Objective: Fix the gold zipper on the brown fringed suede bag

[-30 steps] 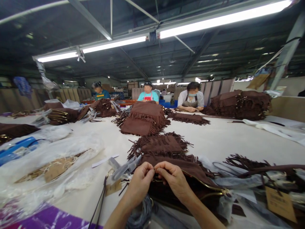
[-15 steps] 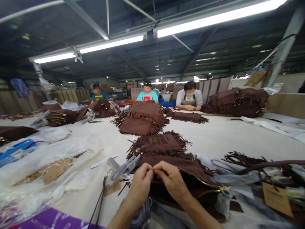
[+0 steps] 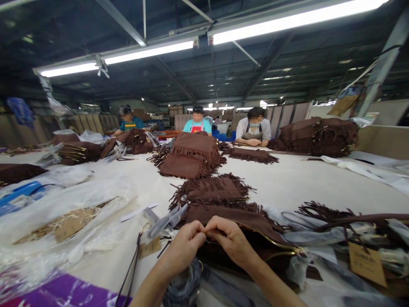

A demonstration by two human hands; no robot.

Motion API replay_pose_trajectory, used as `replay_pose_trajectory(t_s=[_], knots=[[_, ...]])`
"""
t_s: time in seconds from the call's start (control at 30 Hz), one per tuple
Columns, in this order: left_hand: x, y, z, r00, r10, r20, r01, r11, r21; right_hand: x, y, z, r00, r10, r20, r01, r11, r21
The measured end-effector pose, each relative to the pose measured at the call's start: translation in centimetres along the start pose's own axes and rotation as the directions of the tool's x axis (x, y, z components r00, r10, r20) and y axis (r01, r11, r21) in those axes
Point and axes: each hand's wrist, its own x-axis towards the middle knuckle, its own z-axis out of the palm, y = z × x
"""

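My left hand and my right hand meet fingertip to fingertip over the top edge of a brown fringed suede bag lying in front of me. Both pinch something small at the bag's gold-zippered opening; what it is stays hidden by the fingers. A strip of clear wrapped hardware lies just left of my left hand, with a thin brown strap trailing toward me.
More fringed brown bags and a folded stack lie farther up the white table. Plastic bags with paper tags fill the left. A tall bag stack stands at right. Three people sit at the far end.
My hands stay pinched together at the bag's opening, shifting slightly; the view has drifted a little. Nothing was picked up or let go.
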Motion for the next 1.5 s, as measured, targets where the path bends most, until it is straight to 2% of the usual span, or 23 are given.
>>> replay_pose_trajectory(t_s=[0.17, 0.3, 0.4, 0.57, 0.63, 0.83, 0.97, 1.07, 1.2, 1.33, 1.5], knots=[[-0.2, 0.8, -0.3, 0.994, -0.107, 0.004, 0.106, 0.976, -0.191, 0.1, 0.5, 0.2, 0.977, 0.213, -0.030, -0.206, 0.965, 0.162], [-0.3, 1.1, -0.3, 0.992, -0.128, 0.013, 0.127, 0.964, -0.233, 0.0, 0.7, 0.5, 0.972, 0.235, -0.028, -0.225, 0.954, 0.195], [-0.1, 0.8, -0.2, 0.996, -0.085, -0.039, 0.078, 0.984, -0.157, -0.1, 0.7, 0.5, 0.980, 0.195, -0.042, -0.187, 0.972, 0.139], [0.0, 0.4, 0.0, 0.986, 0.034, -0.165, -0.010, 0.990, 0.141, -0.3, 0.4, 0.6, 0.998, 0.030, -0.053, -0.034, 0.995, -0.090], [0.0, 0.4, 0.2, 0.981, 0.062, -0.183, -0.026, 0.980, 0.195, -0.4, 0.4, 0.7, 0.999, 0.009, -0.050, -0.015, 0.993, -0.118], [0.1, -0.1, 1.0, 0.972, 0.063, -0.225, -0.019, 0.981, 0.195, -0.7, 0.9, 1.4, 0.992, 0.025, -0.126, -0.042, 0.991, -0.130], [0.2, -0.2, 1.1, 0.974, 0.049, -0.223, 0.001, 0.976, 0.220, -0.6, 1.0, 1.4, 0.993, 0.000, -0.120, -0.019, 0.988, -0.155], [0.1, 0.0, 0.8, 0.979, 0.067, -0.192, -0.010, 0.960, 0.281, -0.6, 0.9, 1.2, 0.996, 0.013, -0.084, -0.024, 0.991, -0.131], [-0.1, 0.2, 0.5, 0.981, 0.107, -0.162, -0.033, 0.915, 0.402, -0.6, 1.1, 1.2, 0.992, 0.111, -0.055, -0.112, 0.994, -0.016], [-0.3, 0.1, 0.8, 0.976, 0.130, -0.176, -0.030, 0.876, 0.481, -0.9, 1.6, 1.6, 0.989, 0.118, -0.093, -0.118, 0.993, 0.011], [-0.2, -0.1, 1.4, 0.971, 0.104, -0.216, 0.018, 0.867, 0.498, -0.9, 1.7, 1.9, 0.985, 0.106, -0.137, -0.105, 0.994, 0.010]])
